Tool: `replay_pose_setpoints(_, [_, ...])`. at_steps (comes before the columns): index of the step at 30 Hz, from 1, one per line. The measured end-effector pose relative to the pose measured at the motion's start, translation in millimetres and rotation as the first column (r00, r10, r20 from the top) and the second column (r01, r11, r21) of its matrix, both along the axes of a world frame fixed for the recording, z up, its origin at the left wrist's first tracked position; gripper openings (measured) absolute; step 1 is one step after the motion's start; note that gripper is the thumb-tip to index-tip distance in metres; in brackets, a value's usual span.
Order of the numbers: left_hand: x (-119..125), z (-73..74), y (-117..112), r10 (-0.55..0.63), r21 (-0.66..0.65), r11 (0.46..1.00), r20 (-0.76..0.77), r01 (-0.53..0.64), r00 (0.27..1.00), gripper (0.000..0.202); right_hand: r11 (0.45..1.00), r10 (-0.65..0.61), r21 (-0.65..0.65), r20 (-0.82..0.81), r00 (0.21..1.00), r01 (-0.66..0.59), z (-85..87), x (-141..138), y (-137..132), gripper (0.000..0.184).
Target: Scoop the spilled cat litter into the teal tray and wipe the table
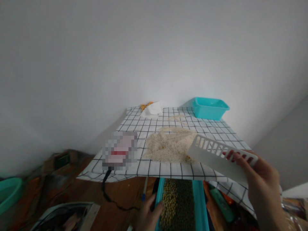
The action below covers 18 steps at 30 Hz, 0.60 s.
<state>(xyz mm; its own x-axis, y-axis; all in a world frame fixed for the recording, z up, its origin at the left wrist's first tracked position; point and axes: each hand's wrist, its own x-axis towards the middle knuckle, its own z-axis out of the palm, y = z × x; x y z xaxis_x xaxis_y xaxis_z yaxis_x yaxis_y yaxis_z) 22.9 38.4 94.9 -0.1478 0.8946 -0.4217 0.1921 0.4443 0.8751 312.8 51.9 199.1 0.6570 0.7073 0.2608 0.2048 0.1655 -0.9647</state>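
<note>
My right hand (261,179) grips a white plastic slotted piece (214,157), with fingertips showing through its slots. Its far left end reaches over a spread of pale, fine grains (170,144) on the checked cloth (156,169). Below the table's front edge, my left hand (149,213) has its thumb and fingers around the left rim of a turquoise bin (200,205). Inside that bin, yellowish beans (169,197) lie on the left and small dark green ones (184,202) on the right. The bin's near end is cut off by the picture.
A second turquoise bin (210,109) stands at the back right, near the wall. White paper or cloth (152,109) lies at the back left. A pixelated object (120,150) with a black cord (104,189) rests left. Below are a green basin (11,192) and an open box (69,218).
</note>
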Motion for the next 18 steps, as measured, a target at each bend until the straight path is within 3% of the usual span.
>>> replay_pose_setpoints(4, [-1.3,-0.5,0.2,0.01,-0.021,1.0,-0.007,-0.01,1.0,0.057,1.0,-0.011,-0.001,-0.011,1.0,0.011,-3.5,1.4,-0.5,0.033])
replay_pose_setpoints(13, [-6.8,-23.4,4.6,-0.019,-0.001,1.0,0.015,0.019,1.0,0.058,0.999,-0.04,-0.01,-0.055,0.998,0.04,-10.4,9.4,-6.6,0.034])
replay_pose_setpoints(18, [-5.9,-18.9,4.0,-0.049,0.005,0.999,0.044,0.049,0.998,0.061,0.999,-0.037,-0.011,-0.016,0.999,0.036,-12.9,10.9,-11.5,0.034])
